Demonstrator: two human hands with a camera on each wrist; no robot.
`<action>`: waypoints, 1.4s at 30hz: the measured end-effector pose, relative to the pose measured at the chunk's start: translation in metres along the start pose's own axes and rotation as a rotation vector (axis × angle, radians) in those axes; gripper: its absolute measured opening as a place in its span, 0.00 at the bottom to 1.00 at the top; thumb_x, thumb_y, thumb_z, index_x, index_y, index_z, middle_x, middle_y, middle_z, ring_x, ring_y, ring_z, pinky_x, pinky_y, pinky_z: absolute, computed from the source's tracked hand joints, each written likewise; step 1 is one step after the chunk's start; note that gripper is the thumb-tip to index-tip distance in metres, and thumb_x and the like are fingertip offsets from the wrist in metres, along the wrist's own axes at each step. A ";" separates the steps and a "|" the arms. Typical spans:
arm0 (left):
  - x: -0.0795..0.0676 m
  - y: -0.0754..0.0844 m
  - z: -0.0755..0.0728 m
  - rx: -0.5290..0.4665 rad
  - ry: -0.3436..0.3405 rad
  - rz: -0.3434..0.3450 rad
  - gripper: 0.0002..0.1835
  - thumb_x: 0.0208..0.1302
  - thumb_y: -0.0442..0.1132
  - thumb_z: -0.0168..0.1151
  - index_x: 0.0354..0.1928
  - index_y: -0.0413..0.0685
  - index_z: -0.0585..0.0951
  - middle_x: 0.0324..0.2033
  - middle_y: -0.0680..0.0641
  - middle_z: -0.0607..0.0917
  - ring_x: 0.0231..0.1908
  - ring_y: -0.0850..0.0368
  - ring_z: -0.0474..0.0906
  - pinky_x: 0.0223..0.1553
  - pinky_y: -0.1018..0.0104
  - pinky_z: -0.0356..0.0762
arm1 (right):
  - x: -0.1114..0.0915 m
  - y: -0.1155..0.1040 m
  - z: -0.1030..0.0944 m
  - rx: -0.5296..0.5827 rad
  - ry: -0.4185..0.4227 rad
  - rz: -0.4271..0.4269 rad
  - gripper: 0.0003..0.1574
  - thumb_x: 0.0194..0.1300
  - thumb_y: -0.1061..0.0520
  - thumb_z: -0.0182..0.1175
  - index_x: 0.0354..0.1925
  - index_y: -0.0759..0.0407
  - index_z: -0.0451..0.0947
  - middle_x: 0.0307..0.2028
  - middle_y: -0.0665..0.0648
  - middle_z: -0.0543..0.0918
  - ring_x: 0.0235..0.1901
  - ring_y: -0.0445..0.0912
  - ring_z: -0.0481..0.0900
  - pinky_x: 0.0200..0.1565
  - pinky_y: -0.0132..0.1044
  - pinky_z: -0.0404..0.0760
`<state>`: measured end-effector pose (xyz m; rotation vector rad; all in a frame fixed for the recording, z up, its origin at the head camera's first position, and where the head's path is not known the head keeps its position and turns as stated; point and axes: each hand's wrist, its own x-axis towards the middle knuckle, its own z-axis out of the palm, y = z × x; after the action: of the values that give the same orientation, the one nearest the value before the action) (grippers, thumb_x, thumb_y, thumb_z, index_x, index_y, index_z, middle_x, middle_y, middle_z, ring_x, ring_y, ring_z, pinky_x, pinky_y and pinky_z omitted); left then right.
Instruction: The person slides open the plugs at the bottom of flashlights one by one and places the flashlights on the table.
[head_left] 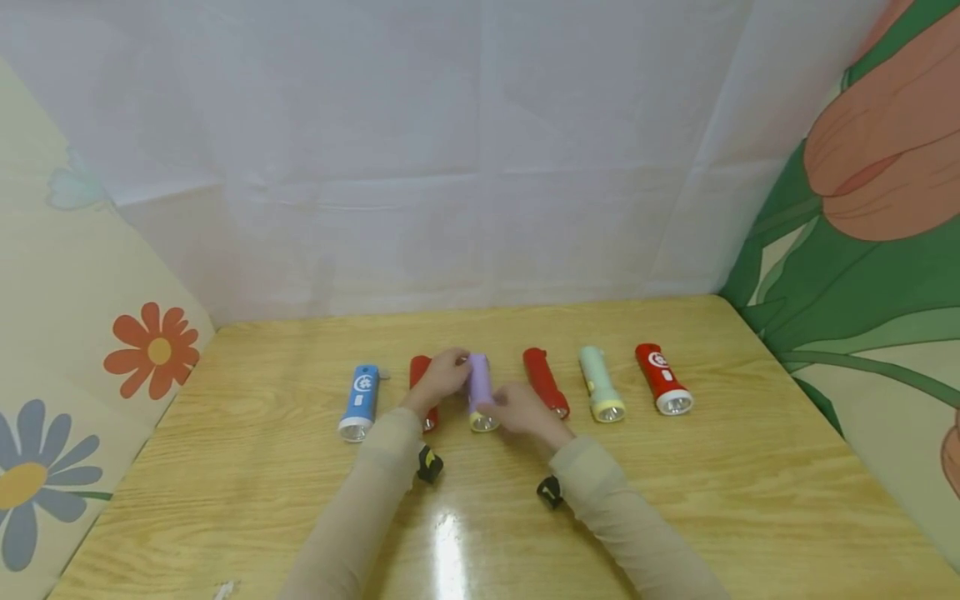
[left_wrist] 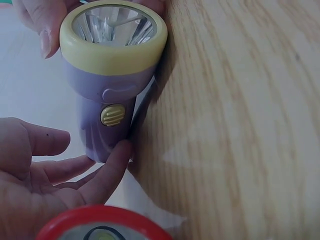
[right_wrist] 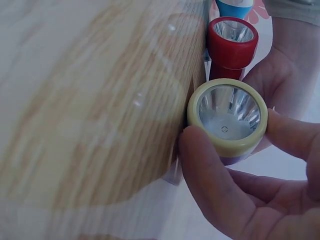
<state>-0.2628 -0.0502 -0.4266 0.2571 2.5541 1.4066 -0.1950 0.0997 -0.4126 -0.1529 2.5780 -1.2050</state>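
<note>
A purple flashlight (head_left: 479, 385) with a pale yellow head lies on the wooden table, lens toward the person. My right hand (head_left: 521, 408) pinches its head between thumb and finger, seen closely in the right wrist view around the yellow rim (right_wrist: 227, 145). At the tail end, my left hand (head_left: 447, 376) touches the purple body with extended fingers (left_wrist: 112, 167); the thumb stands apart from it. A yellow switch (left_wrist: 113, 115) faces up on the body. Just left lies a red flashlight (head_left: 419, 367), partly hidden by the left hand.
A blue flashlight (head_left: 363, 393) lies farthest left. Right of the hands lie another red flashlight (head_left: 542, 379), a mint green one (head_left: 595, 373) and a red one with a white rim (head_left: 660, 375). White cloth (head_left: 450, 208) hangs behind the table (head_left: 300, 517).
</note>
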 end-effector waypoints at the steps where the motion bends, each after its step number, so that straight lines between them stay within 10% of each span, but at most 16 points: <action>1: 0.000 0.000 0.000 -0.007 0.002 0.000 0.20 0.64 0.34 0.48 0.56 0.29 0.69 0.49 0.32 0.75 0.46 0.42 0.75 0.46 0.55 0.74 | 0.000 0.000 0.000 0.000 0.001 0.002 0.19 0.60 0.52 0.59 0.37 0.70 0.76 0.23 0.56 0.77 0.20 0.45 0.74 0.23 0.34 0.75; 42: 0.000 0.002 0.001 -0.133 0.146 -0.021 0.18 0.58 0.33 0.57 0.51 0.39 0.74 0.43 0.35 0.78 0.42 0.42 0.77 0.38 0.59 0.79 | 0.003 0.003 0.007 0.050 0.060 -0.054 0.19 0.56 0.58 0.63 0.42 0.71 0.76 0.24 0.56 0.78 0.19 0.44 0.74 0.22 0.34 0.76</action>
<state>-0.2619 -0.0483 -0.4254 0.1088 2.5525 1.6352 -0.1960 0.0962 -0.4200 -0.1788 2.6074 -1.3116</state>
